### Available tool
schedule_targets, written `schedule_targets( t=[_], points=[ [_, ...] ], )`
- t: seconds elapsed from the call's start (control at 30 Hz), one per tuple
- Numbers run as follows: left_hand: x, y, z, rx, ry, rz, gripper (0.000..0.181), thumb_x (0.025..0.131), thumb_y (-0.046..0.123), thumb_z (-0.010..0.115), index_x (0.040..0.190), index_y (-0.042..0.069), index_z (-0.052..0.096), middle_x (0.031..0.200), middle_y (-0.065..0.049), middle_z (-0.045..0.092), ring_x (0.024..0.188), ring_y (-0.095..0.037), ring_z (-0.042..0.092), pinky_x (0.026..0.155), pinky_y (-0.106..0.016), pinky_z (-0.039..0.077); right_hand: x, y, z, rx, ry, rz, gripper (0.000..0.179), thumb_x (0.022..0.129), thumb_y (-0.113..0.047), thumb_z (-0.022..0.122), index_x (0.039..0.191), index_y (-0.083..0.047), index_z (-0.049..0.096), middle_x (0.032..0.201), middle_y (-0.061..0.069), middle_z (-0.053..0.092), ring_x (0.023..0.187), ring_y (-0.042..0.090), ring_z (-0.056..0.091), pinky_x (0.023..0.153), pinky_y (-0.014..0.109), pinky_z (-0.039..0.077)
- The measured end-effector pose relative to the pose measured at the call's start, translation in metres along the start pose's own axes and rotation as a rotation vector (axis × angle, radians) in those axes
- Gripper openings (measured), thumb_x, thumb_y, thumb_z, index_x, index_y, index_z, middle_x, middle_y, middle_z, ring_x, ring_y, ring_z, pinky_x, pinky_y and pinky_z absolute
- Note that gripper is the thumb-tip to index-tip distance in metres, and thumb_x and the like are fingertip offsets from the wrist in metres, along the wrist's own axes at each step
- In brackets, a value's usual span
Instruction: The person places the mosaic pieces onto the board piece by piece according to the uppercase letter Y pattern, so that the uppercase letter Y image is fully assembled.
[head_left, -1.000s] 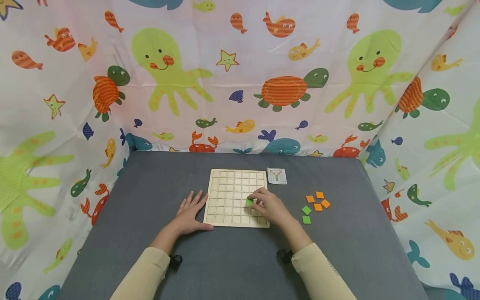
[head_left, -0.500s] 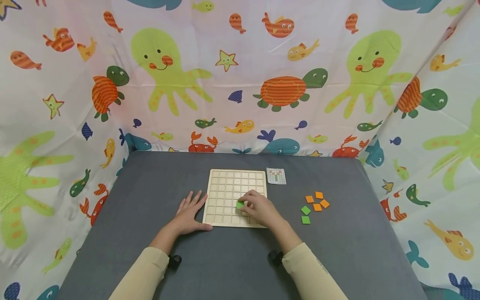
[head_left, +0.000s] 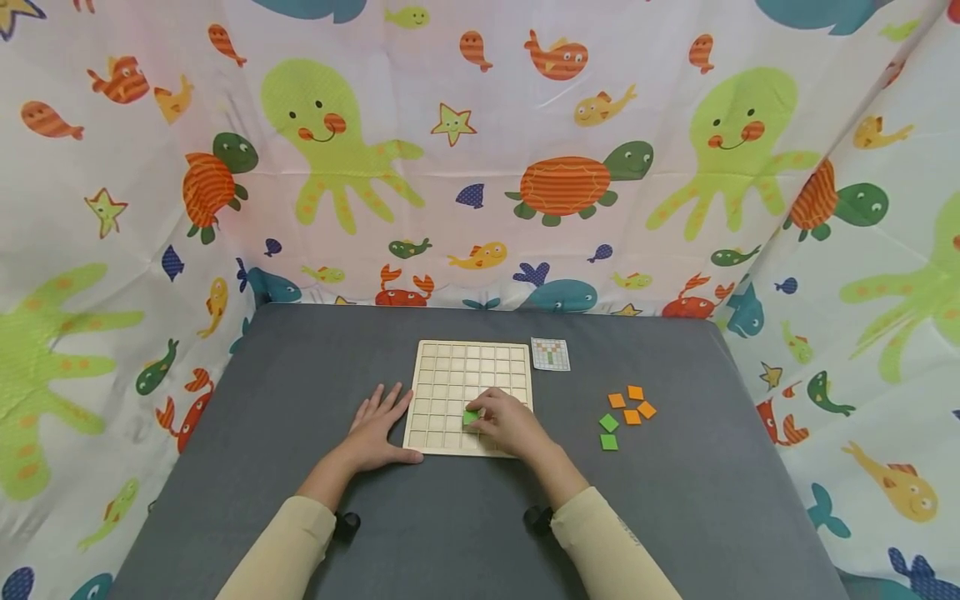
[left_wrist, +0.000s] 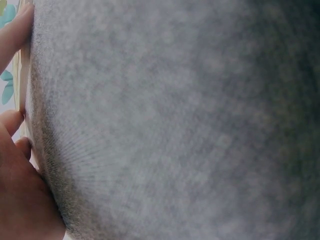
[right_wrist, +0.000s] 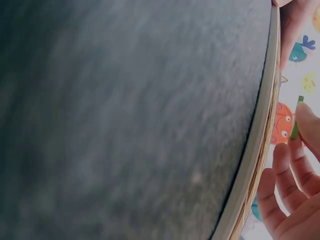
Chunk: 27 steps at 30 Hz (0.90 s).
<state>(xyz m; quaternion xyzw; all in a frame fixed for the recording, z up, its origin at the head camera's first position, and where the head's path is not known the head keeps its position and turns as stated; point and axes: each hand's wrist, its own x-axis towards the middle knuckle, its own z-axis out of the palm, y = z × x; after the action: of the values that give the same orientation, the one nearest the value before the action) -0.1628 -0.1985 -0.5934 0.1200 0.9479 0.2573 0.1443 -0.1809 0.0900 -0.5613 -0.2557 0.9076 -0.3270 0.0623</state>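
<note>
A wooden grid board (head_left: 438,379) lies on the grey table. My left hand (head_left: 373,435) rests at its left side with the fingers spread, fingertips at the left edge and the thumb at the near left corner. Over the lower middle of the grid, my right hand (head_left: 506,425) pinches a green square tile (head_left: 470,417) between thumb and fingers. In the right wrist view the green tile (right_wrist: 295,127) stands on edge between thumb and fingertips, above the board's edge (right_wrist: 260,150). The left wrist view catches only part of my left hand (left_wrist: 22,185) along the board's side.
Right of the board lie two loose green tiles (head_left: 609,442) and several orange tiles (head_left: 632,417). A small card (head_left: 551,354) with a printed coloured grid pattern lies by the board's far right corner. A curtain (head_left: 480,183) printed with sea animals hangs behind the table.
My right hand has moved left and slightly nearer over the board, carrying the pinched green tile. My left hand stays at the board's left edge, and the loose tiles lie as before.
</note>
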Motion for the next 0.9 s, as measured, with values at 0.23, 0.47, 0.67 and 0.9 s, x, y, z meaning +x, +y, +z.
schedule_targets(
  t=[0.23, 0.47, 0.67, 0.9],
  points=[
    [0.0000, -0.0006, 0.0013, -0.004, 0.009, 0.011, 0.122, 0.069, 0.066, 0.082, 0.163, 0.019, 0.020, 0.171, -0.010, 0.009, 0.156, -0.040, -0.005, 0.123, -0.063, 0.002, 0.0047, 0.0018, 0.0053, -0.036, -0.026, 0.039, 0.026, 0.091, -0.027, 0.077, 0.115, -0.017, 0.076, 0.109, -0.002, 0.065, 0.084, 0.008, 0.059, 0.069, 0.025, 0.048],
    [0.0004, -0.0012, 0.0017, 0.001, 0.004, -0.003, 0.123, 0.068, 0.071, 0.081, 0.163, 0.022, 0.020, 0.171, -0.009, 0.009, 0.157, -0.039, -0.005, 0.123, -0.063, 0.003, 0.0055, -0.0014, 0.0075, -0.091, -0.052, 0.053, 0.025, 0.089, -0.026, 0.078, 0.113, -0.017, 0.077, 0.111, -0.001, 0.066, 0.086, 0.010, 0.060, 0.070, 0.027, 0.049],
    [0.0008, -0.0012, 0.0021, 0.003, 0.007, -0.007, 0.123, 0.068, 0.072, 0.080, 0.163, 0.023, 0.020, 0.171, -0.008, 0.010, 0.157, -0.039, -0.005, 0.123, -0.062, 0.002, 0.0072, -0.0004, 0.0102, -0.128, -0.044, 0.055, 0.024, 0.088, -0.026, 0.080, 0.111, -0.018, 0.078, 0.110, -0.001, 0.066, 0.084, 0.009, 0.059, 0.071, 0.027, 0.050],
    [0.0006, 0.0000, 0.0018, -0.004, 0.002, 0.003, 0.124, 0.067, 0.073, 0.079, 0.163, 0.023, 0.020, 0.171, -0.008, 0.009, 0.157, -0.039, -0.006, 0.123, -0.063, 0.002, 0.0081, 0.0022, 0.0099, -0.097, -0.059, 0.085, 0.026, 0.087, -0.024, 0.081, 0.112, -0.016, 0.078, 0.106, 0.000, 0.066, 0.080, 0.009, 0.057, 0.070, 0.026, 0.050]
  ],
)
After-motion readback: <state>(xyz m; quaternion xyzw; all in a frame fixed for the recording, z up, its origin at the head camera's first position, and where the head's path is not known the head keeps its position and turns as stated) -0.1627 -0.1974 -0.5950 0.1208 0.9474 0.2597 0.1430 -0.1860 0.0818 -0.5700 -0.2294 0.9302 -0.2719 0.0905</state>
